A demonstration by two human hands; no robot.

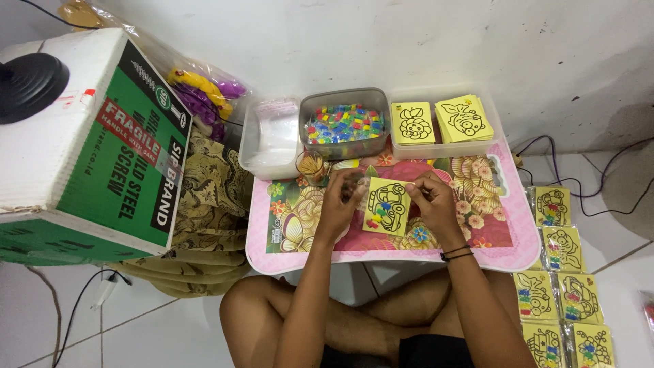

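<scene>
A yellow card with a black line drawing of a car and small coloured pieces on it (387, 207) is held above a pink flowered lap table (504, 249). My left hand (340, 203) grips its left side together with a clear plastic sleeve at the top. My right hand (430, 199) pinches its upper right edge. A grey tub of small coloured packets (344, 124) stands just beyond my hands. Beside the tub, a clear tray holds two stacks of yellow drawing cards (413, 123) (463, 118).
A clear box of plastic sleeves (271, 136) sits at the table's back left, a small glass jar (311, 165) beside it. Several bagged finished cards (563, 286) lie on the floor at right. A green and white carton (88, 143) stands left, cables at right.
</scene>
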